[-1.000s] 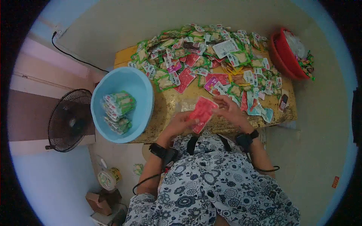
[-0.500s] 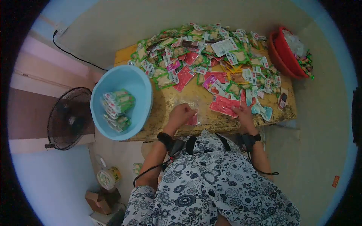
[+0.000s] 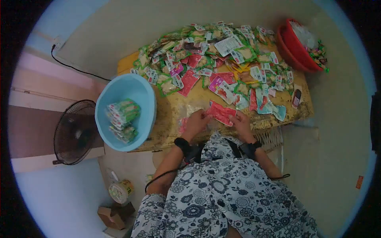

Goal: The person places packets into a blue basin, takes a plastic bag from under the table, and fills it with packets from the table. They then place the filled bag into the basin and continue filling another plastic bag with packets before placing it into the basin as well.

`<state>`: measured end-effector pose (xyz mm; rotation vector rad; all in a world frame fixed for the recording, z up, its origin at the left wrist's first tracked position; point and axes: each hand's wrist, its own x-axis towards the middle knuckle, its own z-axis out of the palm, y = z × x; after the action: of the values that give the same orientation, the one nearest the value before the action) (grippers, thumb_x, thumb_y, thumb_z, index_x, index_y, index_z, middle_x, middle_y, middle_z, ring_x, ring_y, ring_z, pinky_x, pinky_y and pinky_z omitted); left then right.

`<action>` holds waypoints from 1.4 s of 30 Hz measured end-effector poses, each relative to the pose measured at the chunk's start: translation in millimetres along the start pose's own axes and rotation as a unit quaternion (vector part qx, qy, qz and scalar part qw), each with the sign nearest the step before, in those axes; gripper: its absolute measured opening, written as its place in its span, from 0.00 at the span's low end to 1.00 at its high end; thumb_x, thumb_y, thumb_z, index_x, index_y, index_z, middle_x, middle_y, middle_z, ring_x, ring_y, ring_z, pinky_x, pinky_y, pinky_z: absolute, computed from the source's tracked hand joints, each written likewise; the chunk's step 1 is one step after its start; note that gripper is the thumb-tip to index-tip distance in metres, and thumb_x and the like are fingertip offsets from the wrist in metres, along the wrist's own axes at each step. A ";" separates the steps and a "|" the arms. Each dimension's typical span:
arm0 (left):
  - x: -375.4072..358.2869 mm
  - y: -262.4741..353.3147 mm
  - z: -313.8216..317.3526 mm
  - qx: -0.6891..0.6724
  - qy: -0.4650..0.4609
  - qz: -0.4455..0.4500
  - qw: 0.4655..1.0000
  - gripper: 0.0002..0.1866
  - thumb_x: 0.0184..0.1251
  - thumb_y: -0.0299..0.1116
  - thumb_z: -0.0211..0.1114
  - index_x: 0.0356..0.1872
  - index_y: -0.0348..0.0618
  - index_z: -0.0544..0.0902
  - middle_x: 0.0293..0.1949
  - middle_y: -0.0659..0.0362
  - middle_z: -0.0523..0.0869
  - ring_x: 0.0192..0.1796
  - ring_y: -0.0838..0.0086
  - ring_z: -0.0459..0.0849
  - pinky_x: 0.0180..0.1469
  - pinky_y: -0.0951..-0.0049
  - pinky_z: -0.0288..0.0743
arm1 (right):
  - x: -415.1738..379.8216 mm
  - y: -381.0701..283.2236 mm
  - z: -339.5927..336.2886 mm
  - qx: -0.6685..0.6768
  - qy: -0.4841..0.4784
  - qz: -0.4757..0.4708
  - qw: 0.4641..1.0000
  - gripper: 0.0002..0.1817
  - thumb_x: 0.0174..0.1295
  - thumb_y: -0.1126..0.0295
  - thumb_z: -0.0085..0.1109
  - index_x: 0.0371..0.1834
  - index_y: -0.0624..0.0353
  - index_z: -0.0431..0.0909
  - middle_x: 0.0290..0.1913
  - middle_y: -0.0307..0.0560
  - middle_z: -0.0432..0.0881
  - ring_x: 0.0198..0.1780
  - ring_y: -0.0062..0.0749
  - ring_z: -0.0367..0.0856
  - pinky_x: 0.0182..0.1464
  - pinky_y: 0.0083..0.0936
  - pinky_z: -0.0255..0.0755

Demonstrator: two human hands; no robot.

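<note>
Both hands hold one red packet (image 3: 221,113) above the front part of the yellow table (image 3: 166,115). My left hand (image 3: 197,122) pinches its left end, and my right hand (image 3: 241,123) grips its right end. Beneath and beside my left hand lies a clear plastic bag (image 3: 184,115) with something red in it. Behind the hands spreads a large heap of small packets (image 3: 202,51), mostly green-edged, with some red ones. A pink and white packet (image 3: 222,89) lies just behind the held packet.
A light blue basin (image 3: 149,101) with several green and white packets stands at the left. Red basins (image 3: 283,49) sit at the back right. A dark object (image 3: 296,97) lies near the right edge. A black fan (image 3: 75,133) stands left; a bucket (image 3: 118,192) and cardboard box (image 3: 111,217) are on the floor.
My right hand has brought the red packet leftward, and my left hand has left the clear bag and taken the packet's left end. The view has shifted slightly.
</note>
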<state>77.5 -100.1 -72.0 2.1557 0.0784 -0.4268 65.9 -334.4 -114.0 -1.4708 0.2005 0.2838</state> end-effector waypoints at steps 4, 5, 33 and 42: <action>9.3 -26.3 9.1 -0.021 0.016 0.042 0.999 0.12 0.67 0.38 0.63 0.36 0.37 0.81 0.29 0.55 0.84 0.34 0.70 0.84 0.38 0.66 0.77 | -7.3 -21.7 7.2 0.061 0.011 -0.002 0.998 0.12 0.67 0.69 0.62 0.51 0.60 0.82 0.36 0.36 0.86 0.34 0.17 0.80 0.36 0.21 0.76; 11.9 -35.6 10.9 -0.046 0.015 0.046 0.998 0.12 0.66 0.38 0.63 0.36 0.38 0.81 0.29 0.56 0.84 0.33 0.70 0.84 0.37 0.66 0.77 | -4.7 -14.9 4.5 0.021 0.003 -0.011 1.000 0.13 0.67 0.69 0.61 0.52 0.61 0.82 0.38 0.37 0.86 0.36 0.18 0.80 0.38 0.21 0.76; -2.4 -10.5 -2.6 -0.046 -0.130 0.172 0.975 0.15 0.68 0.40 0.60 0.43 0.37 0.81 0.38 0.52 0.87 0.41 0.63 0.85 0.45 0.61 0.78 | 83.4 39.3 89.2 -0.127 -0.239 -0.133 0.953 0.09 0.68 0.70 0.50 0.43 0.60 0.79 0.36 0.35 0.79 0.35 0.24 0.75 0.36 0.26 0.74; -7.0 -27.8 -26.4 -0.267 -0.173 -0.002 0.948 0.09 0.68 0.35 0.61 0.42 0.41 0.84 0.31 0.63 0.85 0.34 0.80 0.81 0.37 0.77 0.75 | 78.3 -24.3 93.1 -0.145 -0.282 0.061 0.947 0.13 0.72 0.67 0.47 0.41 0.65 0.78 0.37 0.40 0.84 0.41 0.28 0.83 0.42 0.28 0.78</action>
<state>72.3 -61.9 -77.4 1.5267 -0.0017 -0.6937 144.1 -238.5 -106.1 -1.6048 -0.2234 0.8477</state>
